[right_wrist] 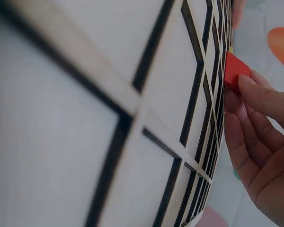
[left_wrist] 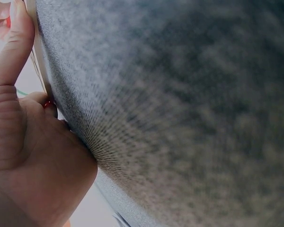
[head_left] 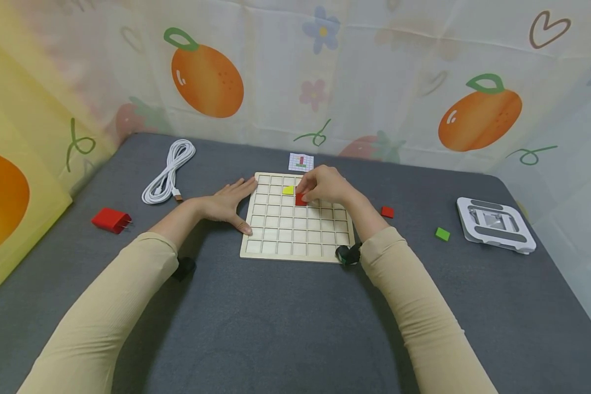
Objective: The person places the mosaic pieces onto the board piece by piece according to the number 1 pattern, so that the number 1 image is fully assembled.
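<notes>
A pale wooden grid board (head_left: 272,247) lies on the dark grey table. My left hand (head_left: 225,202) rests along its left edge, fingers spread and straight, fingertips at the upper left corner and thumb lower down. My right hand (head_left: 327,185) pinches a red square tile (right_wrist: 236,71) between thumb and fingers, tilted at the grid's surface in the right wrist view. Left of that tile, a yellow tile (head_left: 288,190) sits in one cell of the grid. Beyond the board lies a small pattern card (head_left: 301,162) with a red and green figure on a grid.
On the right lie a red tile (head_left: 387,212), a green tile (head_left: 442,234) and a white and grey folded stand (head_left: 495,224). At left are a coiled white cable (head_left: 168,174) and a red charger plug (head_left: 111,220). A printed curtain (head_left: 276,71) hangs behind the table.
</notes>
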`<state>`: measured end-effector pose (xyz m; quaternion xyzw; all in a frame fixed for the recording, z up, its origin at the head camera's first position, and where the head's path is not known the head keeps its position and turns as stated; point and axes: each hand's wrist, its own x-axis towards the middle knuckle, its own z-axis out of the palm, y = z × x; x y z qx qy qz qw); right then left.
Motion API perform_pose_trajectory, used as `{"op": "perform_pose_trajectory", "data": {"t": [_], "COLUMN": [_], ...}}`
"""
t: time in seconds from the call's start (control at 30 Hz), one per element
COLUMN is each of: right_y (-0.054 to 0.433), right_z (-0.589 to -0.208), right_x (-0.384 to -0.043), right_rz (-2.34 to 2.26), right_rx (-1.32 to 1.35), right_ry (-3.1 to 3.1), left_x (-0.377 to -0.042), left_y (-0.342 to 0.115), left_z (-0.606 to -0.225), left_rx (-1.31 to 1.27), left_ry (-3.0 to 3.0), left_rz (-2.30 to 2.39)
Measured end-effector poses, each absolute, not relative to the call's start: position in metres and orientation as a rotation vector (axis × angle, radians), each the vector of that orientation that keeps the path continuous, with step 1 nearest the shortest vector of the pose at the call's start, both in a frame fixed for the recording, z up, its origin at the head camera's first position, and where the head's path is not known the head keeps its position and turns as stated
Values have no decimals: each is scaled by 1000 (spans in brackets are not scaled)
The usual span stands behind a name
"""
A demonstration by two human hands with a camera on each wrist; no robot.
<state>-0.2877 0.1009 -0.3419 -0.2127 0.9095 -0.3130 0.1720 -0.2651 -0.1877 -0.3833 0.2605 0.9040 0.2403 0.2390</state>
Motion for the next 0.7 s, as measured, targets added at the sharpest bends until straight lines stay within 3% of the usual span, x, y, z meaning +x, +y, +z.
{"op": "perform_pose_trajectory", "data": {"t": [0.7], "right_y": [101], "right_z": [-342], "right_x": [-287], "right_rz": [-802], "right_rx": [-641], "right_ry": [2636], "left_x": [-259], "left_y": [-184], "left_z": [-373], "left_rx": [738], "left_ry": [2477], "left_rz": [657]}}
